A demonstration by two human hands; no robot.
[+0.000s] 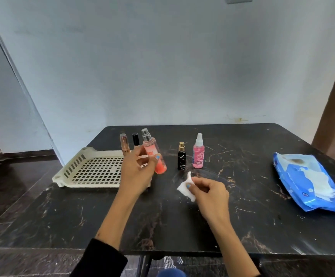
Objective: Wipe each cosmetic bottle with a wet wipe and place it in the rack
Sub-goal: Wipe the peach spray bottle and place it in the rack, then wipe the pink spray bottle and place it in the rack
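My left hand holds an orange-pink spray bottle with a clear cap, lifted and tilted above the table. My right hand pinches a crumpled white wet wipe just above the tabletop, a short way right of the bottle. The cream perforated rack lies at the left with nothing visible in it. Standing on the table are a rose-gold tube, a black-capped tube, a small black bottle with a gold cap and a pink spray bottle.
A blue wet-wipe pack lies at the right edge of the black marbled table. The wall stands right behind the table's far edge. Dark floor lies to the left, below the rack's overhanging corner.
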